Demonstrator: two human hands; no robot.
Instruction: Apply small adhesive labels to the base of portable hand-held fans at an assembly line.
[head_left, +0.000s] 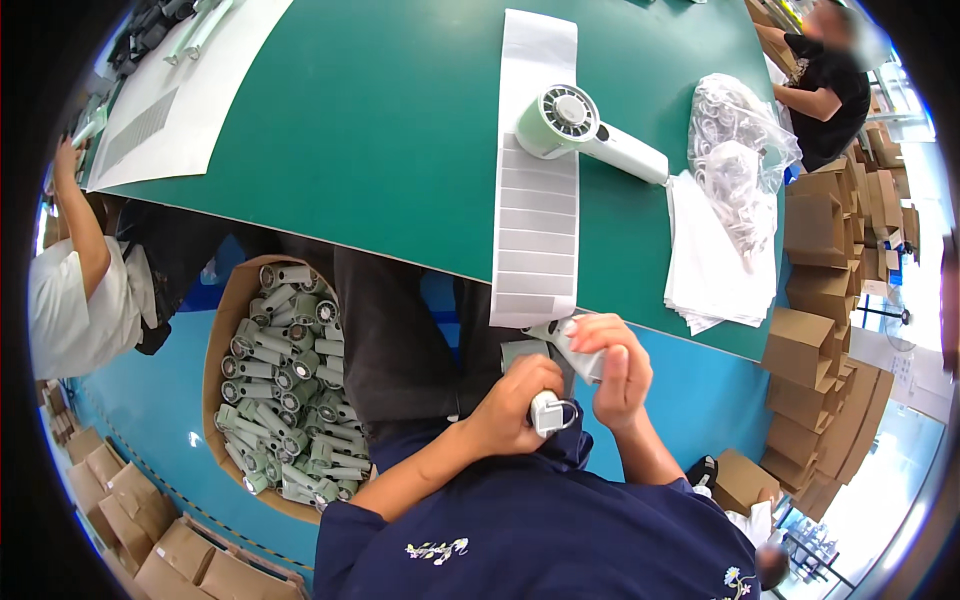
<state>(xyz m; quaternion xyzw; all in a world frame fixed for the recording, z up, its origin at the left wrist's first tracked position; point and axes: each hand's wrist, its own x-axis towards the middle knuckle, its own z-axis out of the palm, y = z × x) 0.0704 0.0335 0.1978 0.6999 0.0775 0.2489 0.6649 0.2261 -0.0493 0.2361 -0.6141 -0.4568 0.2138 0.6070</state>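
My left hand [517,402] is closed around a pale handheld fan [547,414]. The handle's end, with a small strap loop, sticks out of the fist, and the fingers hide much of the rest. Just to the right, my right hand [615,372] grips a pale grey handle-shaped piece [580,358]; its far end reaches the table edge, and its exact kind is partly hidden. Both hands are in front of my body, below the table. A strip of silver-grey labels [537,235] hangs over the edge above them. Another handheld fan [567,110] lies across this strip.
On the green table [380,120], a stack of white sheets [715,265] lies partly under a clear bag of white cables [735,140]. A carton [215,370] full of fans stands on the floor at left. Co-workers are at both sides; cartons [815,330] pile up at right.
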